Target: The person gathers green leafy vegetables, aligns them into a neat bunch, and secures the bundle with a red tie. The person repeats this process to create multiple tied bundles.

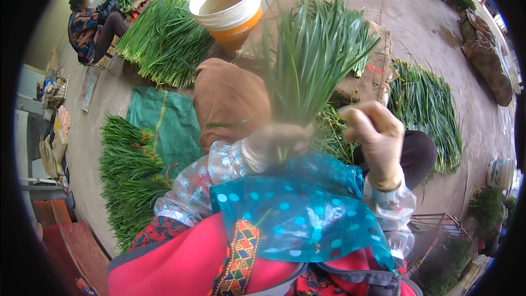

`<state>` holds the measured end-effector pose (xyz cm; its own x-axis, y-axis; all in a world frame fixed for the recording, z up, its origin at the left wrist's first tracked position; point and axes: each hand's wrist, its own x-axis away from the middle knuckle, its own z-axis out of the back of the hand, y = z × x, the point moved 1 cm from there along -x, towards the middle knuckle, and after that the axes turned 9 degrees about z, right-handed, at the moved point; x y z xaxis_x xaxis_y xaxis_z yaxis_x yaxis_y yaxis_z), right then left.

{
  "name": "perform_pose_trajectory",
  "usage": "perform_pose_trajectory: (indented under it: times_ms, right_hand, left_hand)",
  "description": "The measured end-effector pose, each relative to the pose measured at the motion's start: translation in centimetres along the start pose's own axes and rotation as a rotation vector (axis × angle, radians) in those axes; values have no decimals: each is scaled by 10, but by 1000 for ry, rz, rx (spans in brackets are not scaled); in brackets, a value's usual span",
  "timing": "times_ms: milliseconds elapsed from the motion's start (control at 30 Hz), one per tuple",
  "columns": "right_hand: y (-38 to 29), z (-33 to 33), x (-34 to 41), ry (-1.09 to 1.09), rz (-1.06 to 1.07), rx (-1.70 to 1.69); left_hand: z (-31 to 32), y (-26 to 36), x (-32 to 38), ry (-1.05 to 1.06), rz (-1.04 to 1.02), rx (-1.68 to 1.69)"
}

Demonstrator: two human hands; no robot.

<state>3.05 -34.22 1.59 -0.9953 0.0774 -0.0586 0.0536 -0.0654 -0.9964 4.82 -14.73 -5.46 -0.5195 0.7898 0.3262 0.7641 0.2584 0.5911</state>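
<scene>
My left hand (pixel 283 137), gloved and motion-blurred, grips the lower end of an upright bunch of long green leaves, likely garlic chives (pixel 306 65). The bunch fans out above the fist, over my lap. To its right I hold up my gloved right hand (pixel 372 139) with curled fingers, apart from the bunch. Whether anything thin is pinched at its fingertips is too blurred to tell. A teal dotted plastic apron (pixel 287 209) covers my lap. Loose leaf scraps (pixel 335 131) lie beneath, between my knees. More leaves (pixel 357 28) rest on a sackcloth-covered surface (pixel 382 45) ahead.
A white-and-orange bucket (pixel 236 20) of murky water stands ahead. Leaf piles lie at the far left (pixel 168 37) and right (pixel 427 115). Tied bunches (pixel 131 172) sit left, by a green sheet (pixel 164 119). Another person (pixel 88 24) sits at far left. A wire basket (pixel 444 230) stands right.
</scene>
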Motion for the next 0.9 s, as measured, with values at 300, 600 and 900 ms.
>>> perform_pose_trajectory:
  times_ms: [300,600,900]
  right_hand:
    - [30,-21,-9,5,46,-255]
    - [28,-27,-18,-118,-127,-309]
    - [34,-26,-9,-15,391,56]
  left_hand:
    - [0,1,3,244,-30,-5]
    - [-3,0,2,312,-45,-43]
    - [13,3,-6,118,-8,358]
